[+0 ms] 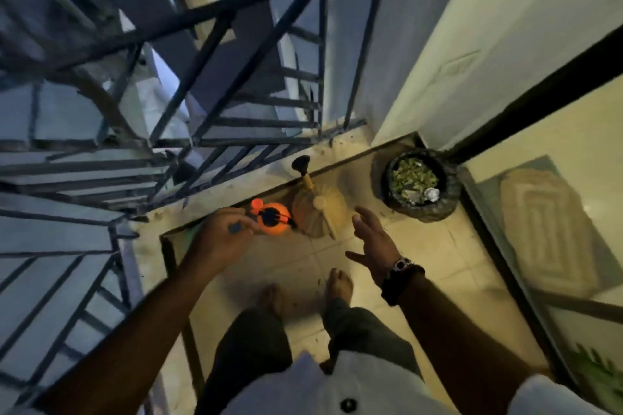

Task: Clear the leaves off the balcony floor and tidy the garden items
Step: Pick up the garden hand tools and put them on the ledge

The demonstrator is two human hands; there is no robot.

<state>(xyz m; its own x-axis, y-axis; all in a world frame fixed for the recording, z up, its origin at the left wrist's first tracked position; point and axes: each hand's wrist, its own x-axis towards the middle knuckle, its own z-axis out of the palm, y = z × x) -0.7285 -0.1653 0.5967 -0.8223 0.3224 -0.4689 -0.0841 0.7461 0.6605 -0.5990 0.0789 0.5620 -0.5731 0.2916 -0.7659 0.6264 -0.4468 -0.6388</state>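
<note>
Motion blur softens the left hand (220, 232); its fingers curl over the orange sprayer (273, 217), but whether they grip it cannot be told. A small dark item at the fingers is unreadable. The right hand (372, 239) is spread, holding nothing, above the floor (438, 246). Counted: one sprayer, one tan watering can (318, 212) touching it, one bin (419, 184) of leaves (409, 175) well right of the sprayer. Railing (202, 131) bounds the sprayer's far side; bare tile lies open nearer the two feet.
</note>
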